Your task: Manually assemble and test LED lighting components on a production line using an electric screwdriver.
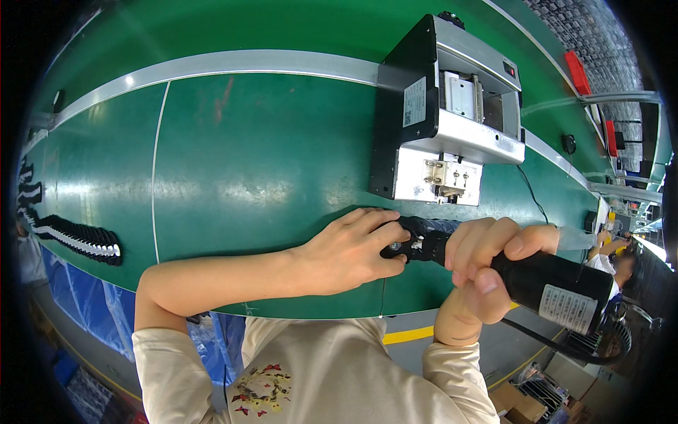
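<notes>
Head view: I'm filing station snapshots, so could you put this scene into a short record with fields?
Left hand: its fingers and thumb pinch a small dark piece at the tool's front end
Right hand: wrapped around the black cylindrical tool
Machine: boxy, black and silver, standing on the bench beyond the hands
Bench: green top
Left end of bench: row of black-and-silver pieces
Background: another person at the far right, small in the picture
</notes>
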`<state>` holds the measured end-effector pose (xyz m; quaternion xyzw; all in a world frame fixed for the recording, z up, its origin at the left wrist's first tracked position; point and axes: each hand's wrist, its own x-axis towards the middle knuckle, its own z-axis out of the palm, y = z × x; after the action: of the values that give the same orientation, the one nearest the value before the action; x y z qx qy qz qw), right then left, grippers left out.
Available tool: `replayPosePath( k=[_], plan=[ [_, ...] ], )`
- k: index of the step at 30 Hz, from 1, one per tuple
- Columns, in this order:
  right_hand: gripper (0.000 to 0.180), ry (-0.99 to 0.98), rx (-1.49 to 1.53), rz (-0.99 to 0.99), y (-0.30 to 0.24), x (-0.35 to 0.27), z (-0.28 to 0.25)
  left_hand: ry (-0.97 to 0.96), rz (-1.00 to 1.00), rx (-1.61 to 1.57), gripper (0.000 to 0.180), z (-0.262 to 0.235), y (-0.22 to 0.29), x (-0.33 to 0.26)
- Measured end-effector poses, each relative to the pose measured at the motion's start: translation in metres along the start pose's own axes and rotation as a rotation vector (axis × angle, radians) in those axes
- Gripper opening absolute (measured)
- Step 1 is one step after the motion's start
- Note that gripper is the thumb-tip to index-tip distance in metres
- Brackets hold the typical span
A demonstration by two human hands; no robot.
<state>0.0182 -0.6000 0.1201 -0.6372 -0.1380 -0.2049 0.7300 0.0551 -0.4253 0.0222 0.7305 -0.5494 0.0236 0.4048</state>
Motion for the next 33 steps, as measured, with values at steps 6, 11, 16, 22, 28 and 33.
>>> replayPosePath(
  k=[6,11,16,22,28,33],
  plan=[
    [0.036,-0.058,0.006,0.032,0.0,-0.005,0.001,0.006,-0.013,-0.005,0.02,-0.001,0.0,-0.001],
    [0.04,-0.032,0.039,0.059,-0.002,-0.005,0.002,0.022,-0.011,-0.017,0.018,0.003,0.0,-0.002],
    [0.049,-0.075,0.169,-0.119,-0.017,0.03,-0.015,-0.009,0.018,0.015,0.022,0.0,-0.001,-0.001],
    [0.053,0.006,0.101,-0.149,-0.015,0.061,-0.015,-0.026,0.017,0.018,0.024,-0.002,-0.002,-0.002],
    [0.047,-0.001,0.001,-0.094,-0.006,0.062,-0.015,-0.005,0.013,0.007,0.023,-0.002,-0.002,-0.003],
    [0.046,-0.02,0.107,-0.09,-0.013,0.027,-0.014,0.012,0.015,0.031,0.021,-0.003,-0.001,-0.004]
  ],
)
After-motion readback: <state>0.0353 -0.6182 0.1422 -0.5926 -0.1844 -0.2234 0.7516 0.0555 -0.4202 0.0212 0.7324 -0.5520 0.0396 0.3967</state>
